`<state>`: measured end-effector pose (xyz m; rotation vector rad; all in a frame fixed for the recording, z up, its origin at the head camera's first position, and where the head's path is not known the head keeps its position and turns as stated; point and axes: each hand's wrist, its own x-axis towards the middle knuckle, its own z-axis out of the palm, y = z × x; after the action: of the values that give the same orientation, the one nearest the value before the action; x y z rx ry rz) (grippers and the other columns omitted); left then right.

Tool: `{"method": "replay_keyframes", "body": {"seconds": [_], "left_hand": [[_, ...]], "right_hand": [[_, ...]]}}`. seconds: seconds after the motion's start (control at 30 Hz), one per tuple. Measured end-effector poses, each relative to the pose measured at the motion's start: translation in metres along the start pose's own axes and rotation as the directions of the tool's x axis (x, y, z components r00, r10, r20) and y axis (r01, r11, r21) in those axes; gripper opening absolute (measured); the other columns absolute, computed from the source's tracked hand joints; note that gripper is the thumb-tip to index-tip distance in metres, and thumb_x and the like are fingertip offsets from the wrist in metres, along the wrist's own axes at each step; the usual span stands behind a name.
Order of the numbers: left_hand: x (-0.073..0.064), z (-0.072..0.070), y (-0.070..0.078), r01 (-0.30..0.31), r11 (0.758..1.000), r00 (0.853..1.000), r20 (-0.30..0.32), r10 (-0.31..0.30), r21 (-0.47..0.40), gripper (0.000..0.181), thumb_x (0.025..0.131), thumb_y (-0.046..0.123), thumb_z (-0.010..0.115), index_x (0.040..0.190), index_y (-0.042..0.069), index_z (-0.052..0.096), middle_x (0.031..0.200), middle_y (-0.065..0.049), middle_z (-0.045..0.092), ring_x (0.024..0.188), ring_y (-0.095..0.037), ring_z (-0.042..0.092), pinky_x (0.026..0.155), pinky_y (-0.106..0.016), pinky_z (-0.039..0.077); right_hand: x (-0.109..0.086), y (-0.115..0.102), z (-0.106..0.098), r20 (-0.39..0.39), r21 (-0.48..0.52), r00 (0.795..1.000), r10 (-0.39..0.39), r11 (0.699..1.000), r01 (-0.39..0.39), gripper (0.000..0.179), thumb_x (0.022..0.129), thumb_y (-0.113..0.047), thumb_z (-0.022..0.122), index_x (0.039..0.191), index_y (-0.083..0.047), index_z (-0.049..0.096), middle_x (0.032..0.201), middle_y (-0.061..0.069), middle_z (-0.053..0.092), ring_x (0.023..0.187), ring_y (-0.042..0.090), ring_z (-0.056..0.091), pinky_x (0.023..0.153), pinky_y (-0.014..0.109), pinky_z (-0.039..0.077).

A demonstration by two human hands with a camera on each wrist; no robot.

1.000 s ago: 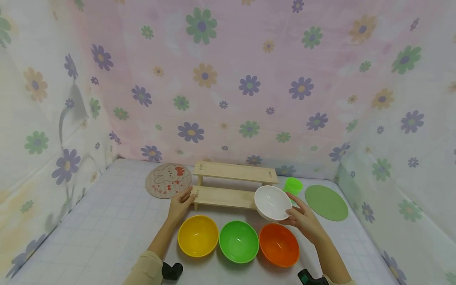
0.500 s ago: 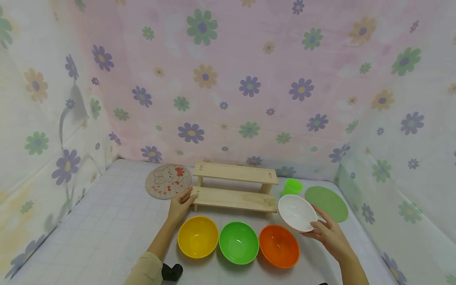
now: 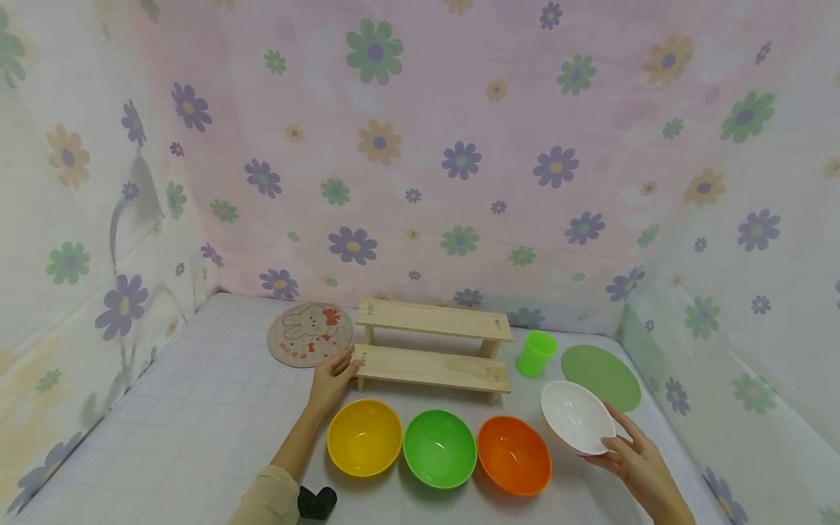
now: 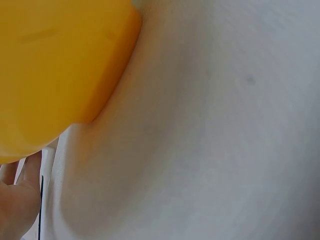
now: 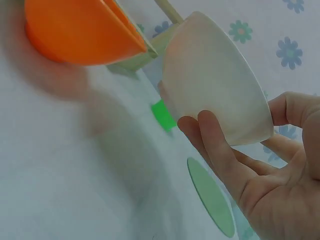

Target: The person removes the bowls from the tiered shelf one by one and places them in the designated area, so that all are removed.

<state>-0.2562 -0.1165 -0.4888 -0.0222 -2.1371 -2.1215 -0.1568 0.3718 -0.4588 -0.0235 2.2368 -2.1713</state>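
Observation:
My right hand (image 3: 642,467) holds a white bowl (image 3: 577,417) by its right side, thumb at the rim and fingers beneath. The right wrist view shows the white bowl (image 5: 215,80) tilted and raised off the table. My left hand (image 3: 332,380) grips the left end of the lower step of a two-step wooden shelf (image 3: 426,366). In the left wrist view, a yellow bowl (image 4: 55,65) hides part of the left hand (image 4: 20,200). Yellow (image 3: 364,439), green (image 3: 440,449) and orange (image 3: 515,456) bowls stand in a row before the shelf.
A bright green cup (image 3: 537,354) stands right of the shelf, beside an oval green mat (image 3: 601,378). A round bunny-print mat (image 3: 310,335) lies at the back left. Flowered cloth walls (image 3: 420,146) surround the white table (image 3: 190,415) at the back and sides.
My right hand has carried the white bowl rightward and nearer, from in front of the shelf's right end to the right of the orange bowl. The left hand keeps its place.

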Motion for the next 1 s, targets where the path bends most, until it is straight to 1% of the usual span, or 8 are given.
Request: {"method": "replay_keyframes", "body": {"seconds": [0.13,0.27,0.33,0.47,0.6,0.7,0.83,1.0], "left_hand": [[0.007,0.0,-0.014,-0.015,1.0,1.0,-0.009,0.015,0.007,0.045,0.092,0.007,0.06,0.132,-0.009,0.047,0.138,-0.027,0.043,0.124,-0.039,0.046,0.089,-0.026,0.052],[0.008,0.001,-0.017,-0.025,1.0,0.999,-0.023,0.025,0.009,0.045,0.092,0.008,0.06,0.133,-0.008,0.047,0.139,-0.026,0.043,0.124,-0.038,0.046,0.089,-0.025,0.051],[0.008,0.001,-0.018,-0.025,1.0,0.999,-0.025,0.025,0.007,0.045,0.092,0.006,0.06,0.133,-0.008,0.047,0.139,-0.026,0.042,0.124,-0.039,0.046,0.089,-0.025,0.051],[0.007,0.001,-0.014,-0.012,1.0,1.0,-0.019,0.012,-0.007,0.044,0.091,0.005,0.06,0.131,-0.009,0.048,0.138,-0.027,0.042,0.124,-0.039,0.046,0.089,-0.026,0.051],[-0.001,0.001,0.001,-0.008,1.0,1.0,-0.013,0.008,-0.008,0.043,0.091,0.002,0.06,0.13,-0.011,0.048,0.137,-0.029,0.043,0.124,-0.041,0.046,0.09,-0.028,0.051],[-0.006,0.002,0.01,-0.021,1.0,1.0,-0.015,0.021,0.006,0.042,0.091,0.002,0.059,0.129,-0.013,0.048,0.137,-0.03,0.042,0.123,-0.043,0.046,0.09,-0.028,0.051],[-0.006,0.002,0.011,-0.036,0.999,0.999,-0.014,0.036,0.014,0.042,0.091,0.003,0.059,0.128,-0.014,0.048,0.136,-0.031,0.042,0.122,-0.044,0.046,0.089,-0.029,0.052],[-0.008,0.002,0.013,-0.023,1.0,1.0,-0.019,0.023,0.005,0.042,0.091,0.003,0.058,0.129,-0.012,0.048,0.136,-0.03,0.043,0.123,-0.042,0.046,0.092,-0.03,0.049]], "right_hand": [[-0.007,0.006,-0.005,0.031,0.022,0.999,-0.007,1.0,0.006,0.057,0.095,0.003,0.045,0.145,-0.023,0.033,0.128,0.007,0.033,0.084,0.023,0.068,0.077,0.037,0.058],[-0.011,0.011,-0.01,0.104,0.058,0.994,-0.019,0.998,0.013,0.054,0.096,0.003,0.043,0.133,-0.037,0.043,0.112,-0.004,0.057,0.084,0.023,0.068,0.077,0.034,0.058],[-0.012,0.012,-0.013,0.147,0.082,0.989,-0.023,0.997,0.011,0.056,0.096,0.004,0.042,0.128,-0.042,0.046,0.105,-0.002,0.062,0.084,0.023,0.068,0.078,0.033,0.058],[-0.015,0.017,-0.018,0.206,0.12,0.978,-0.025,0.993,0.0,0.06,0.097,0.006,0.038,0.125,-0.046,0.048,0.104,0.002,0.06,0.087,0.021,0.068,0.079,0.033,0.058],[-0.017,0.021,-0.021,0.24,0.16,0.97,-0.026,0.987,-0.013,0.062,0.096,0.006,0.037,0.125,-0.047,0.05,0.102,0.006,0.062,0.088,0.02,0.067,0.079,0.034,0.058],[-0.02,0.025,-0.023,0.25,0.193,0.967,-0.045,0.981,-0.004,0.062,0.096,0.008,0.037,0.125,-0.045,0.051,0.105,0.002,0.063,0.089,0.019,0.067,0.079,0.035,0.058],[-0.023,0.03,-0.025,0.217,0.18,0.976,-0.028,0.984,-0.012,0.062,0.095,0.008,0.04,0.122,-0.046,0.053,0.107,-0.008,0.062,0.089,0.02,0.067,0.077,0.035,0.058],[-0.025,0.034,-0.028,0.17,0.095,0.984,0.057,0.993,-0.074,0.062,0.094,0.005,0.044,0.116,-0.052,0.053,0.104,-0.007,0.06,0.086,0.019,0.066,0.076,0.038,0.059]]}}
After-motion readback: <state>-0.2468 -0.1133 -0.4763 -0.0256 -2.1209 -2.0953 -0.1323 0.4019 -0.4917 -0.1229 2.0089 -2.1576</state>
